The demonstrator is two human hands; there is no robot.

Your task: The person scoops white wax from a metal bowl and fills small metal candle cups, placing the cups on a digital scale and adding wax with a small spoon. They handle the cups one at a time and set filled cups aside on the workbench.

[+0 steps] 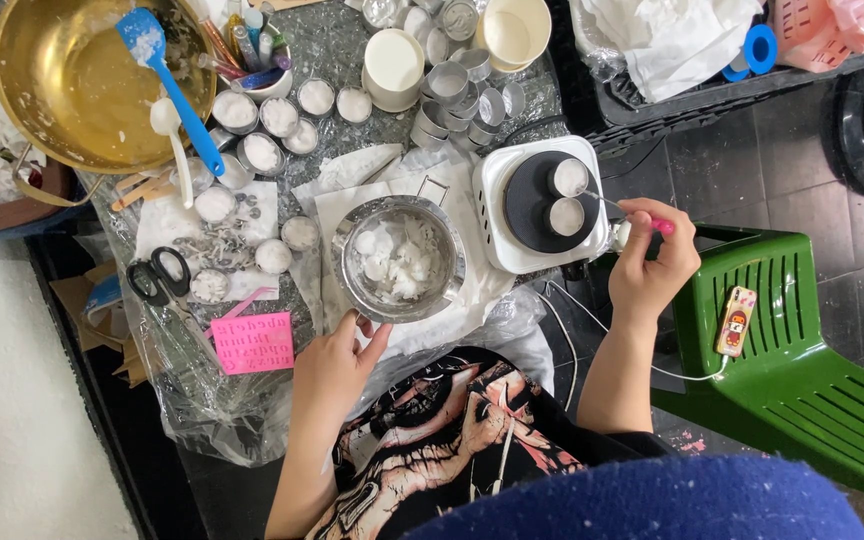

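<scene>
The counter (pixel 252 400) is wrapped in clear plastic sheet and crowded. At its far left corner sits a big brass bowl (pixel 82 85) with a blue spatula (pixel 167 75) leaning in it. Near the right edge stands a white hotplate (pixel 537 205) with two small tin cups (pixel 567 197) on its dark round plate. Toward the near edge, on white paper, is a steel pot (pixel 397 258) holding white wax chunks.

The right hand (pixel 652 265) is beyond the counter's right edge, its grip clenched on a thin pink-handled stirrer (pixel 620 207). The stirrer's long axis runs from the hand leftward, across the hotplate's edge, toward the nearer tin cup; the right hand is far the closer to those cups. The left hand (pixel 337 365) rests at the near edge, fingers loosely curled, touching the pot's near rim, grasping nothing that I can tell.

Filled wax cups (pixel 262 120) cluster mid-counter, empty tins (pixel 457 85) at the far edge. Black scissors (pixel 157 275) and a pink note (pixel 252 343) lie left of the pot. A green chair (pixel 782 340) stands beside the counter.
</scene>
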